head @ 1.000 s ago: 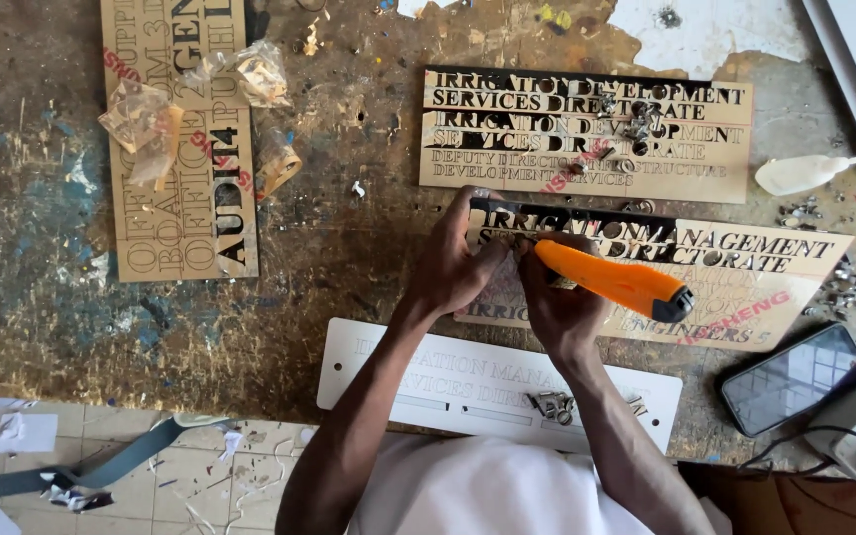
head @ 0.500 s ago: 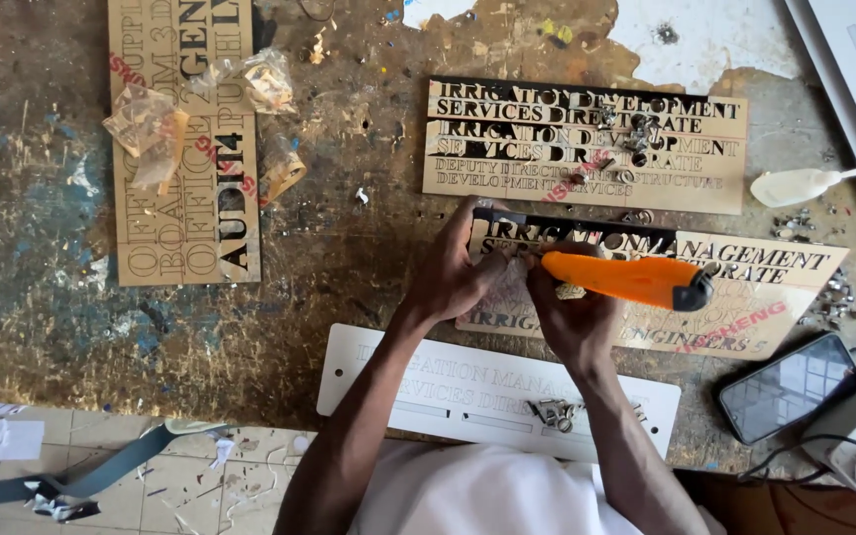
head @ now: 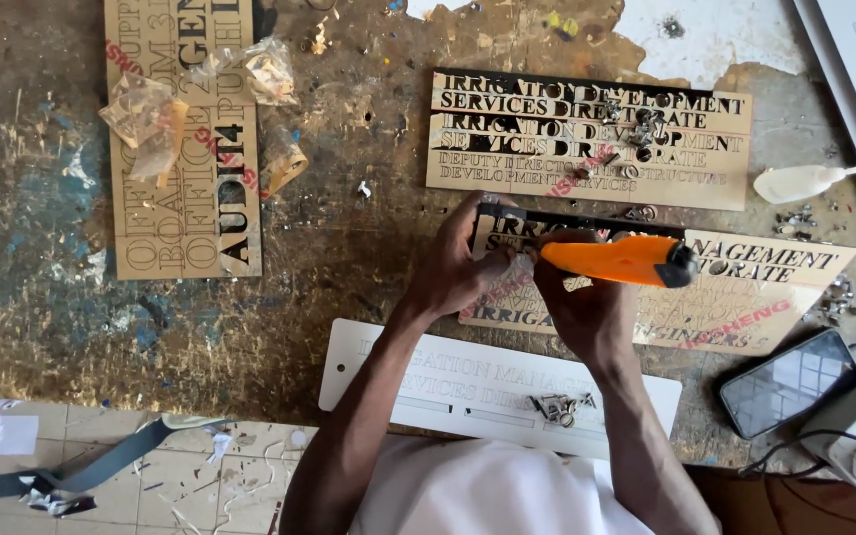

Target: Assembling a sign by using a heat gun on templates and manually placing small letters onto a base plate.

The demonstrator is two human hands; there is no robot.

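From the head camera, both arms reach up from the bottom of the view and meet over a tan sign board (head: pixel 745 287) with cut-out letters, lying on the dirty counter (head: pixel 349 258). The left hand (head: pixel 458 272) is bent at the wrist, its fingers pressed down on the board's left end; its grip is flat on the board, not wrapped around anything. The right hand (head: pixel 582 302) has its grip clamped on an orange utility knife (head: pixel 621 260), which lies sideways with its dark end pointing right.

No boxes or bowls show. A white sign strip (head: pixel 418 381) lies near the body with small metal bits (head: pixel 552 406) on it. A phone (head: pixel 790 381) lies to the right.
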